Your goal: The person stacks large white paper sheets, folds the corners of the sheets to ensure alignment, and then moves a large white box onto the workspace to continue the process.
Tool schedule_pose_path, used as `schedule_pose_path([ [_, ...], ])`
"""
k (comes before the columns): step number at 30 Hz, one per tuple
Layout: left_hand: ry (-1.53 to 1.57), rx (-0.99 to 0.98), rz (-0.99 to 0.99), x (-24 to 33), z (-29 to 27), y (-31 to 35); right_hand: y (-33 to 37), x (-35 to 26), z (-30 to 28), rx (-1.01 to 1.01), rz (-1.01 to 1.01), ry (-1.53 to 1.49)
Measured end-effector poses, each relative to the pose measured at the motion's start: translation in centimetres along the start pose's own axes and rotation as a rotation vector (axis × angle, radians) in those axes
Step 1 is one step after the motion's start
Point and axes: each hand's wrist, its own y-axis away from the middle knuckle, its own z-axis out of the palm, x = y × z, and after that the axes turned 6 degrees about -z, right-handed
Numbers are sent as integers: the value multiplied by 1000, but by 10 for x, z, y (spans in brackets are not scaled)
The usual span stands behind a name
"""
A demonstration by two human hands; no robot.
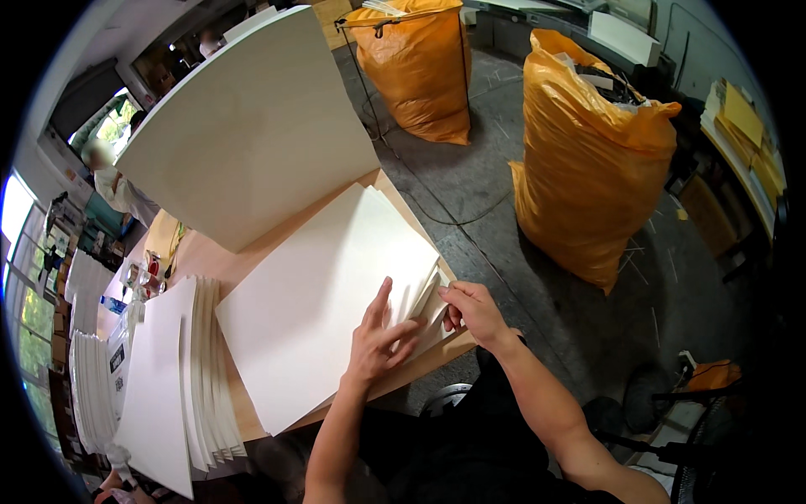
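Observation:
A stack of large white sheets [327, 277] lies at an angle on the wooden table, its near right corner fanned into separate layers. My left hand [379, 343] rests by that corner with its fingers spread, touching the top sheet and the lifted edges. At the table's right edge my right hand [475, 312] has thumb and fingers pinched on the corner of a lower white sheet [437, 312]. How many sheets are between those fingers is hidden. Behind the stack stands a tall white board [252, 134], upright and leaning slightly.
To the left, more white boards [159, 370] stand in a curved, layered pile on the wooden table [220, 267]. Two filled orange sacks [588, 160] [411, 71] stand on the grey floor beyond. A cable crosses the floor. Another person [117, 185] is at the far left.

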Motion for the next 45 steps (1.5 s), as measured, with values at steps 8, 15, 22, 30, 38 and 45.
schedule_pose_path([
  [8, 119, 18, -69, 5, -3, -4, 1, -4, 4, -26, -22, -43],
  [15, 196, 7, -98, 4, -4, -3, 1, -3, -5, -48, -34, 22],
  [22, 155, 92, -81, 8, 4, 4, 6, 6, 5, 64, -151, 313],
  [30, 58, 48, -44, 7, -3, -1, 4, -7, 7, 28, -4, -40],
  [38, 71, 56, -30, 4, -2, -3, 9, 6, -3, 30, -33, -99],
  [45, 14, 65, -4, -1, 6, 4, 5, 4, -1, -6, -7, -103],
])
